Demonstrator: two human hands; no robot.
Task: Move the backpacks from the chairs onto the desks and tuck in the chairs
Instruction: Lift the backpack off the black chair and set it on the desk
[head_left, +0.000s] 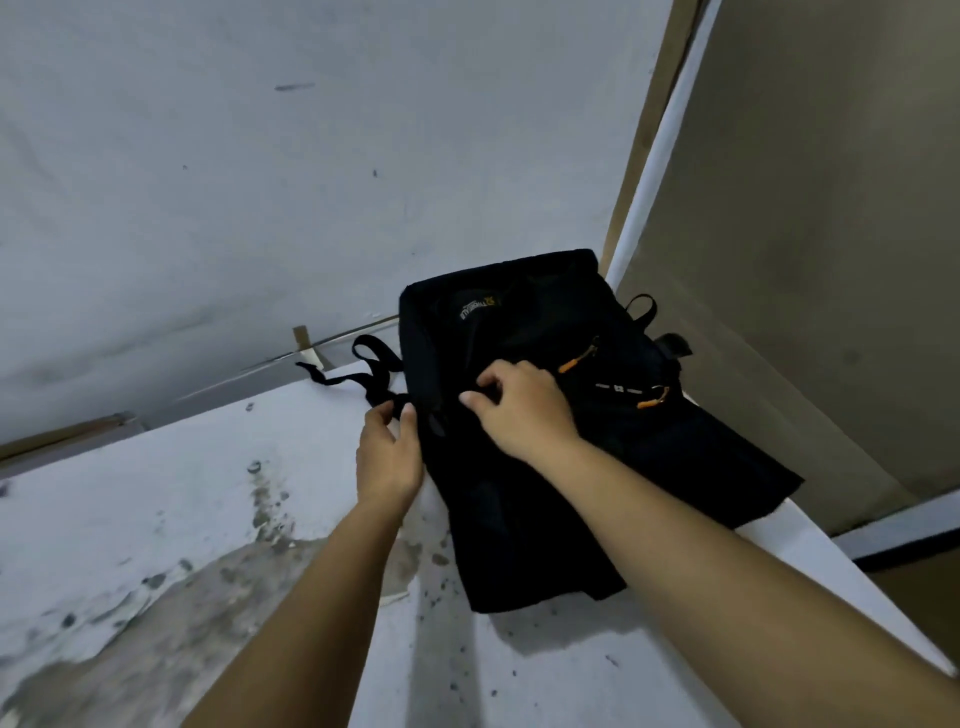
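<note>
A black backpack (571, 467) with orange zipper pulls lies flat on the white, stained desk (182, 519), close to the desk's right edge and the wall. My left hand (389, 452) grips the backpack's left side where a black strap (371, 364) trails out across the desk. My right hand (519, 410) rests on top of the backpack with thumb and fingers pinching the fabric near its middle. No chair is in view.
A grey-white wall (260, 156) rises right behind the desk. A beige panel (805, 234) with a white frame stands at the right. The desk's left and front parts carry grey-brown stains.
</note>
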